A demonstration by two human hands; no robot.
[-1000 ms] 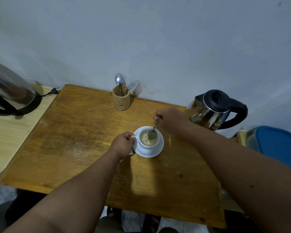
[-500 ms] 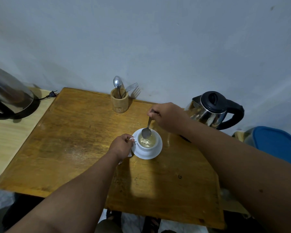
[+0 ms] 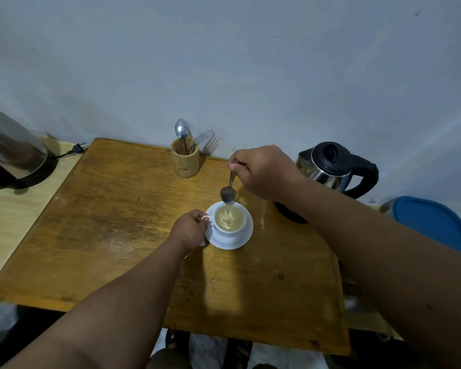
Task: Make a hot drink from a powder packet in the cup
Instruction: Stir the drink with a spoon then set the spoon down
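A white cup (image 3: 230,233) with a pale, frothy tan drink stands on a white saucer (image 3: 244,239) in the middle of the wooden table (image 3: 104,235). My left hand (image 3: 188,230) grips the cup's handle on its left side. My right hand (image 3: 264,171) pinches the handle of a metal spoon (image 3: 228,193). The spoon hangs bowl-down just above the cup's far rim, out of the liquid. No powder packet is in sight.
A wooden holder (image 3: 184,161) with a spoon and a fork stands at the table's back edge. A steel kettle with black lid and handle (image 3: 336,166) stands at the right, another kettle (image 3: 11,153) on the left side surface. A blue lid (image 3: 434,225) lies far right.
The spoon was in the drink a second ago; my right hand has lifted it out and up toward the far rim. My left hand has stayed on the cup handle.
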